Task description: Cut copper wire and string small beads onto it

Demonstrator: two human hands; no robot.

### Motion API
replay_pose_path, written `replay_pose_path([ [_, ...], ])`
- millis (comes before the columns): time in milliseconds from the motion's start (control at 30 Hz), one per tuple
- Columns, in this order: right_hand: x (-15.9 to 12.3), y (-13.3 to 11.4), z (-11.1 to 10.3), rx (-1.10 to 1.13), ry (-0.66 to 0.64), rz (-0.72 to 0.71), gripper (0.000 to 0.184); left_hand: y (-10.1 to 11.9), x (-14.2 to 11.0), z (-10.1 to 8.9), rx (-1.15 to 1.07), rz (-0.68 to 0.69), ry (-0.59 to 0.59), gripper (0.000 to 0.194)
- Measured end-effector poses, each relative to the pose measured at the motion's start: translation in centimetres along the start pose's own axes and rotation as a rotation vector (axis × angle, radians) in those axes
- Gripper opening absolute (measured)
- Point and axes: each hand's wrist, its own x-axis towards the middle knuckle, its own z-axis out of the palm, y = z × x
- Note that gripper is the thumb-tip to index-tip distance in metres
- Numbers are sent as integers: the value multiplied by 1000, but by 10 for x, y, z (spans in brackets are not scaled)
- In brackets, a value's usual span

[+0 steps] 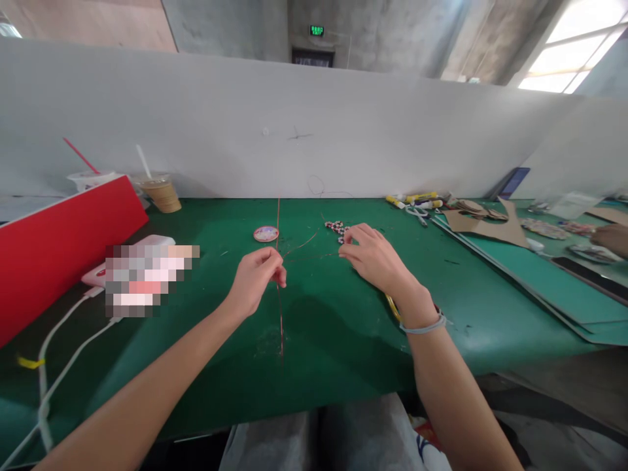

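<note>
Thin copper-coloured wires (280, 307) lie crossed on the green table mat (314, 366). My left hand (256, 278) is closed in a pinch on the long wire where the strands cross. My right hand (375, 256) rests to the right, fingers curled, its fingertips on a side strand next to a small cluster of pink, white and dark beads (336, 227). A grey band circles my right wrist. A small round pink disc (265, 233) lies just left of the long wire's far end.
A red board (59, 242) leans at the left, with two drink cups (161, 191) behind it and white cables (63, 353) in front. Glue sticks, scissors (417, 212), cardboard pieces (483, 222) and stacked green mats fill the right. Another person's hand (611, 239) shows at the far right. A white partition runs along the back.
</note>
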Motion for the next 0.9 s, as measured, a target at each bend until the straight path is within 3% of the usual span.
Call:
replay_pose_path([
  [133, -3, 5, -4, -21, 31, 3, 21, 9, 4, -6, -30, -70, -40, 23],
  [433, -1, -2, 4, -32, -10, 17, 27, 17, 8, -19, 23, -91, -44, 27],
  [500, -1, 1, 5, 68, 66, 124, 26, 15, 9, -17, -3, -41, -28, 23],
  [600, -2, 8, 8, 262, 231, 432, 26, 12, 7, -14, -74, 80, 5, 15],
  [633, -1, 8, 9, 335, 233, 528, 26, 11, 6, -12, -96, 114, 6, 14],
  [700, 0, 4, 12, 539, 88, 625, 20, 9, 2, -7, -127, 155, -14, 13],
  [800, 6, -19, 16, 957, -285, 490, 34, 4, -5, 3, -125, 153, -78, 12],
  [833, 9, -29, 18, 1065, -339, 415, 36, 2, -8, 6, -115, 144, -104, 12],
  [900, 14, -49, 20, 1237, -322, 320, 36, 0, -12, 11, -84, 122, -166, 13],
])
